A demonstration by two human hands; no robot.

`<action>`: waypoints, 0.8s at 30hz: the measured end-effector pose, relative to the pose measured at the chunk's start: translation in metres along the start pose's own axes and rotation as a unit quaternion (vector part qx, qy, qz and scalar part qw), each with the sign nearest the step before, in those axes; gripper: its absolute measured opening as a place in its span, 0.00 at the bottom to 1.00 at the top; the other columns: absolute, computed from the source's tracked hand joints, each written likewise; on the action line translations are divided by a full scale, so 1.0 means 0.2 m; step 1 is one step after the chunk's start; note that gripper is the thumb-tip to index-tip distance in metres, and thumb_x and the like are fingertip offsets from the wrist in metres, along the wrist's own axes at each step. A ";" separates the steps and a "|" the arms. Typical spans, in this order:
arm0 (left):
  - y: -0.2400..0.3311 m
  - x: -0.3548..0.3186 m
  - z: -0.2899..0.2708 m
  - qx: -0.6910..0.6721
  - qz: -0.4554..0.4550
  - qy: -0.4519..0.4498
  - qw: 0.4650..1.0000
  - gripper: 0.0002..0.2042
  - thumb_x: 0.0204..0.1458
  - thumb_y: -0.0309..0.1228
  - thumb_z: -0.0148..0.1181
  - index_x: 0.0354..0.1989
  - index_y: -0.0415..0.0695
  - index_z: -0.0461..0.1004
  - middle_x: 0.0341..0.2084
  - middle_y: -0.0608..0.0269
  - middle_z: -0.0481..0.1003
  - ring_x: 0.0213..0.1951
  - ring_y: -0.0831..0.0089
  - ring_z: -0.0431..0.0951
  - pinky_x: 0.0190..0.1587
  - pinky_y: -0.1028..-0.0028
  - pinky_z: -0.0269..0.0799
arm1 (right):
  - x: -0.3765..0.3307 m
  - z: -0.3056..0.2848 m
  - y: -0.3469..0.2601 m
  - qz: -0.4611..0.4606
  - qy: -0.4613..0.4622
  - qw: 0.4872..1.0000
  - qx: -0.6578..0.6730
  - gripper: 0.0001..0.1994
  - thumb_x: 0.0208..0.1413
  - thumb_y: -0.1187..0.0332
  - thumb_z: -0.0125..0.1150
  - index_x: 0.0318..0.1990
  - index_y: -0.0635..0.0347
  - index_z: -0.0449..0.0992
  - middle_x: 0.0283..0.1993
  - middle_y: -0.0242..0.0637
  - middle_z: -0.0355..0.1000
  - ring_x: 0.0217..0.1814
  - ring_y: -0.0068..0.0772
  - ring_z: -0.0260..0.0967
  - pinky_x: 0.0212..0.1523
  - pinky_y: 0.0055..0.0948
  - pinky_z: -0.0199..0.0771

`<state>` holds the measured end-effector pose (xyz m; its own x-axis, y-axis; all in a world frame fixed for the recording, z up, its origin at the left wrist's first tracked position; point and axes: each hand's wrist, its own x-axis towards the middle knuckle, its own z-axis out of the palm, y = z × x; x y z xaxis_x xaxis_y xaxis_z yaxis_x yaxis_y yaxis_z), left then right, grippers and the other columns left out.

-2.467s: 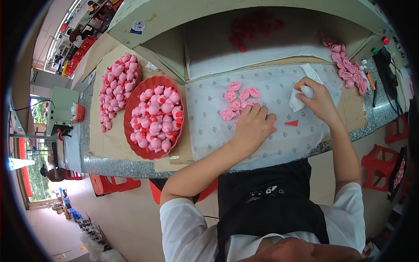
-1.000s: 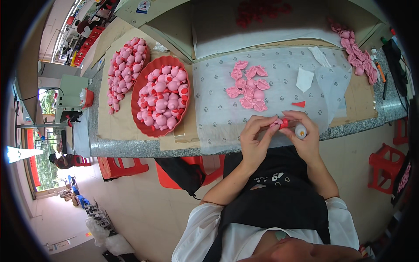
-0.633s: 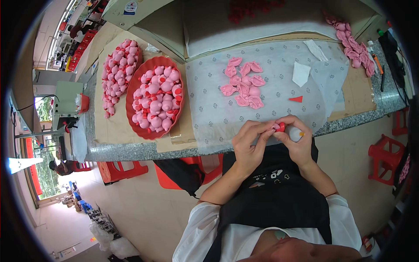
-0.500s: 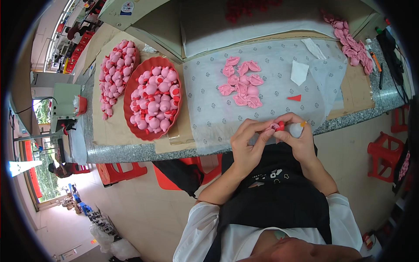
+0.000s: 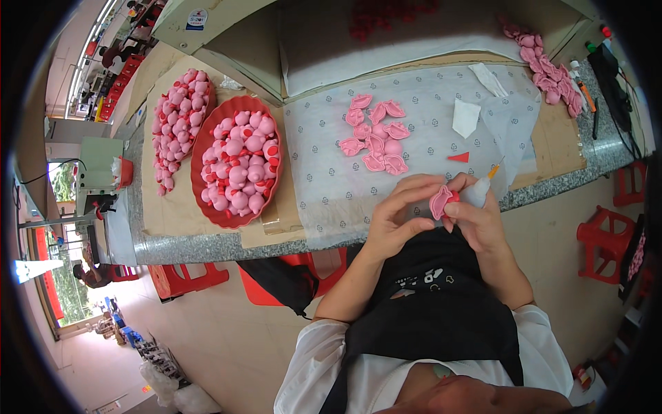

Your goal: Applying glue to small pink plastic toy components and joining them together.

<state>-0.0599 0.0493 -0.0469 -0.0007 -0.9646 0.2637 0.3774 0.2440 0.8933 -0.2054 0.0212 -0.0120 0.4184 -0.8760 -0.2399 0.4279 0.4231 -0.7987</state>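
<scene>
Over the table's near edge, my right hand (image 5: 480, 222) pinches a small pink hollow shell piece (image 5: 440, 202) with a red part (image 5: 454, 197) against it. The same hand also keeps a white squeeze bottle (image 5: 476, 194) with an orange nozzle tucked between its fingers. My left hand (image 5: 394, 219) is beside the shell piece, its fingers curved and its thumb apart from them; fingertips reach the piece's edge. Several similar pink shell pieces (image 5: 374, 160) and a rounded pink piece (image 5: 393, 147) lie on the printed white sheet (image 5: 324, 186) beyond my hands.
A red scalloped bowl (image 5: 227, 219) heaped with pink-and-red rounded pieces stands at left, beside another pile (image 5: 181, 110). A red triangle (image 5: 459, 157) and white scraps (image 5: 466, 119) lie on the sheet. More pink pieces (image 5: 552, 76) sit far right. Red stools (image 5: 607, 238) stand below.
The shell piece has been turned so its hollow side shows. My left thumb has moved away from it, and the bottle's nozzle now points up to the right.
</scene>
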 end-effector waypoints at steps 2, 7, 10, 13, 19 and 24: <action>-0.03 -0.02 0.00 -0.001 0.054 -0.053 0.997 0.20 0.35 0.24 0.60 0.41 0.38 0.67 0.44 0.53 0.65 0.49 0.63 0.61 0.50 0.66 0.53 | -0.01 0.01 0.00 0.041 -0.037 0.996 0.067 0.09 0.38 0.75 0.57 0.28 0.64 0.65 0.22 0.34 0.64 0.19 0.19 0.59 0.16 0.18 0.60; -0.04 -0.04 0.01 -0.012 0.083 -0.038 0.996 0.20 0.35 0.25 0.60 0.41 0.37 0.67 0.45 0.49 0.64 0.49 0.60 0.62 0.51 0.65 0.52 | -0.04 0.05 0.01 0.101 -0.038 0.985 0.134 0.09 0.39 0.76 0.56 0.31 0.63 0.64 0.25 0.33 0.62 0.18 0.18 0.57 0.15 0.18 0.58; -0.02 -0.05 0.04 -0.059 0.064 -0.004 0.996 0.20 0.38 0.26 0.58 0.43 0.37 0.64 0.45 0.47 0.63 0.49 0.59 0.62 0.52 0.64 0.52 | -0.05 0.10 0.01 0.050 -0.019 0.996 0.076 0.13 0.39 0.76 0.53 0.35 0.62 0.61 0.32 0.36 0.60 0.20 0.19 0.56 0.14 0.17 0.58; 0.01 -0.05 0.04 -0.256 -0.015 0.074 0.964 0.21 0.46 0.31 0.50 0.49 0.38 0.56 0.45 0.46 0.62 0.49 0.58 0.62 0.53 0.62 0.52 | -0.05 0.04 -0.01 -0.065 -0.006 0.996 -0.054 0.17 0.38 0.76 0.49 0.40 0.63 0.58 0.40 0.39 0.56 0.22 0.21 0.58 0.14 0.16 0.60; 0.00 -0.06 0.02 -0.394 -0.119 0.039 0.910 0.21 0.47 0.38 0.48 0.49 0.45 0.57 0.44 0.49 0.62 0.47 0.58 0.62 0.51 0.59 0.52 | -0.11 0.02 -0.20 -0.183 0.015 0.947 -0.264 0.18 0.38 0.78 0.47 0.42 0.67 0.57 0.41 0.41 0.55 0.30 0.27 0.61 0.21 0.18 0.68; 0.00 -0.07 0.04 -0.433 -0.153 0.003 0.889 0.21 0.47 0.37 0.48 0.49 0.45 0.57 0.43 0.49 0.62 0.47 0.59 0.62 0.51 0.60 0.54 | -0.13 0.00 -0.23 -0.307 0.011 0.935 -0.179 0.19 0.36 0.69 0.61 0.34 0.64 0.58 0.35 0.38 0.56 0.28 0.23 0.58 0.22 0.17 0.66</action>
<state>-0.0682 0.0637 -0.0483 -0.2207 -0.9739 0.0522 0.9314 -0.1946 0.3077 -0.2359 0.0252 0.0303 0.1634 -0.9343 0.3169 0.2847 -0.2629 -0.9219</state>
